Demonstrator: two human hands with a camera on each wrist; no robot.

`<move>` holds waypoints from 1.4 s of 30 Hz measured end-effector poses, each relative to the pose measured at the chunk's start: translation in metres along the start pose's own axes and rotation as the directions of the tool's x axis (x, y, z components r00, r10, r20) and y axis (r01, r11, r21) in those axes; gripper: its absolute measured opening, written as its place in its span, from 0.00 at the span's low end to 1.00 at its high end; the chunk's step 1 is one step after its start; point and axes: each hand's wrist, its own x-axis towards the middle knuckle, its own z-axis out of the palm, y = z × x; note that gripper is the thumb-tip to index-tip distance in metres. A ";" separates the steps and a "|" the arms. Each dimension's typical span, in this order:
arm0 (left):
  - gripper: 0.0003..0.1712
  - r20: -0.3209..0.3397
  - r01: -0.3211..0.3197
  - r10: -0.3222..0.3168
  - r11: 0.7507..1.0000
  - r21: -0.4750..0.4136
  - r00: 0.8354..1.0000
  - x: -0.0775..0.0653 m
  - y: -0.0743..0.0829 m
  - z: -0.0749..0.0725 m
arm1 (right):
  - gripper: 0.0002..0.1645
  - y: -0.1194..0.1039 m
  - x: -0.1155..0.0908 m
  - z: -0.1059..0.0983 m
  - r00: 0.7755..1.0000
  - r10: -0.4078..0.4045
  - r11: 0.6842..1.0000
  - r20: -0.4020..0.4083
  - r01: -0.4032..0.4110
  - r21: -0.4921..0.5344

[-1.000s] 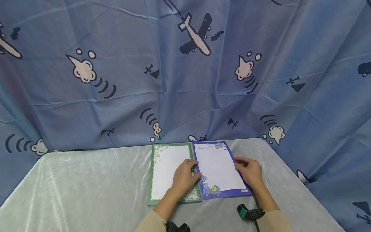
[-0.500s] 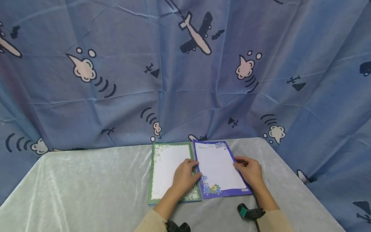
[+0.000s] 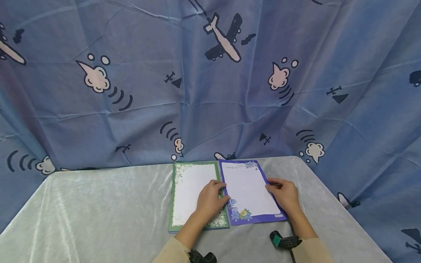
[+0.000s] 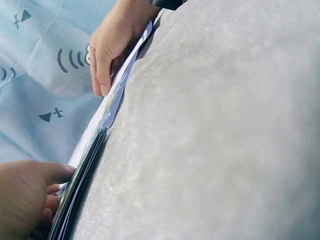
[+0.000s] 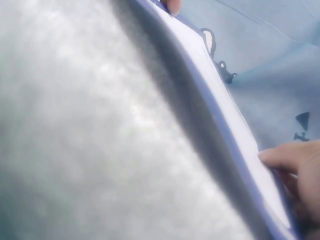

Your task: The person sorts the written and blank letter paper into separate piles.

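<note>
A purple-bordered sheet of writing paper [image 3: 250,193] with blue flowers and a yellow one lies slightly turned, its left edge meeting a stack of green-bordered floral writing paper [image 3: 187,197]. Over the stack, my left hand [image 3: 210,201] pinches the sheet's left edge; its fingertips' undersides are hidden. My right hand [image 3: 285,193] pinches the right edge, the thumb on top. In the right wrist view, the right thumb [image 5: 280,156] presses on the white face, and a shadow runs beneath the sheet's raised edge. Several layers of the stack [image 4: 82,185] show edge-on in the left wrist view.
A pale velvety cloth [image 3: 108,204] covers the table. Behind it hangs a blue curtain [image 3: 141,91] printed with airplanes and clouds. Black wrist straps [image 3: 286,241] sit on both wrists, and a dark cable runs beside the right forearm.
Both hands keep their hold on the purple-bordered sheet. The whole view shifts only very slightly; the paper and hands stay almost still.
</note>
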 end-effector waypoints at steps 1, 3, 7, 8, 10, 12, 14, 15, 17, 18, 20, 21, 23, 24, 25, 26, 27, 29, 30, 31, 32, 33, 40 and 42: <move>0.23 0.000 0.000 0.000 1.000 0.001 1.000 0.000 0.000 0.000 | 0.21 0.000 0.000 0.000 1.000 0.000 1.000 0.001 0.000 -0.001; 0.23 0.003 0.002 -0.002 1.000 -0.001 1.000 0.000 0.000 0.000 | 0.21 0.000 0.000 0.000 1.000 0.000 1.000 -0.001 0.000 -0.004; 0.22 0.004 -0.003 0.003 1.000 -0.001 1.000 0.000 -0.001 0.001 | 0.21 -0.001 -0.001 0.000 1.000 -0.018 0.999 -0.009 0.018 -0.028; 0.22 0.003 -0.004 0.004 1.000 0.001 1.000 0.000 -0.001 0.001 | 0.20 -0.001 -0.001 0.000 1.000 -0.024 0.999 -0.011 0.023 -0.037; 0.22 0.001 -0.008 0.008 1.000 0.005 1.000 0.000 -0.001 0.001 | 0.20 -0.002 -0.001 0.000 0.999 -0.037 0.998 -0.015 0.036 -0.057; 0.22 0.000 -0.009 0.009 1.000 0.006 1.000 0.001 -0.001 0.001 | 0.20 -0.003 -0.002 0.001 0.999 -0.046 0.996 -0.019 0.045 -0.075; 0.22 0.001 -0.008 0.008 1.000 0.007 1.000 0.001 -0.001 0.002 | 0.20 -0.003 -0.002 0.001 0.998 -0.055 0.994 -0.024 0.053 -0.091; 0.22 0.001 -0.007 0.007 1.000 0.007 1.000 0.001 -0.001 0.002 | 0.20 -0.003 -0.002 0.002 0.998 -0.058 0.994 -0.026 0.055 -0.098; 0.21 0.004 -0.005 0.005 1.000 0.008 1.000 0.000 -0.001 0.002 | 0.20 -0.003 -0.002 0.003 0.998 -0.063 0.992 -0.031 0.060 -0.113; 0.21 0.005 -0.004 0.004 1.000 0.009 1.000 0.000 -0.002 0.002 | 0.19 -0.003 -0.002 0.003 0.997 -0.068 0.990 -0.034 0.063 -0.125; 0.21 0.007 -0.004 0.004 1.000 0.011 1.000 0.001 -0.002 0.002 | 0.19 -0.003 -0.002 0.004 0.996 -0.074 0.986 -0.039 0.068 -0.150; 0.21 0.008 -0.004 0.004 1.000 0.012 1.000 0.000 -0.002 0.002 | 0.19 -0.003 -0.002 0.004 0.996 -0.077 0.985 -0.040 0.070 -0.160; 0.21 0.008 -0.004 0.004 1.000 0.011 1.000 0.000 -0.002 0.003 | 0.19 -0.002 -0.002 0.004 0.995 -0.085 0.981 -0.046 0.076 -0.177; 0.21 0.008 -0.005 0.005 1.000 0.012 1.000 0.000 -0.002 0.003 | 0.19 -0.002 -0.001 0.004 0.995 -0.089 0.980 -0.049 0.079 -0.182; 0.21 0.007 -0.005 0.005 1.000 0.010 1.000 0.000 -0.002 0.003 | 0.18 -0.001 -0.001 0.004 0.994 -0.092 0.980 -0.051 0.081 -0.182; 0.21 0.006 -0.004 0.004 1.000 0.011 1.000 0.000 -0.002 0.003 | 0.18 -0.001 -0.001 0.004 0.994 -0.095 0.980 -0.054 0.084 -0.178; 0.22 0.004 -0.003 0.003 1.000 0.010 1.000 0.000 -0.003 0.003 | 0.18 -0.001 -0.001 0.005 0.993 -0.099 0.981 -0.056 0.088 -0.175; 0.22 -0.001 0.000 0.000 1.000 0.004 1.000 0.000 -0.002 0.003 | 0.17 0.001 0.000 0.005 0.993 -0.103 0.981 -0.062 0.091 -0.169; 0.22 -0.003 0.003 -0.003 1.000 0.001 1.000 0.000 -0.002 0.003 | 0.17 0.001 0.000 0.006 0.993 -0.104 0.982 -0.064 0.092 -0.165; 0.23 -0.005 0.006 -0.006 1.000 -0.002 1.000 0.000 -0.002 0.003 | 0.17 0.001 0.000 0.006 0.992 -0.106 0.983 -0.064 0.094 -0.157; 0.23 -0.009 0.005 -0.006 1.000 -0.004 1.000 0.000 -0.003 0.003 | 0.17 0.002 0.000 0.006 0.992 -0.104 0.984 -0.065 0.094 -0.152; 0.23 -0.010 0.008 -0.008 1.000 -0.010 1.000 -0.001 -0.003 0.003 | 0.17 0.002 0.000 0.006 0.993 -0.102 0.985 -0.065 0.091 -0.148; 0.22 0.001 0.010 -0.010 0.993 -0.115 1.000 0.001 -0.003 -0.002 | 0.17 0.004 0.000 0.006 0.995 -0.075 0.991 -0.063 0.068 -0.117; 0.21 0.023 0.010 -0.006 0.987 -0.162 1.000 0.001 -0.001 -0.005 | 0.17 0.006 0.000 0.006 0.995 -0.072 0.992 -0.072 0.064 -0.107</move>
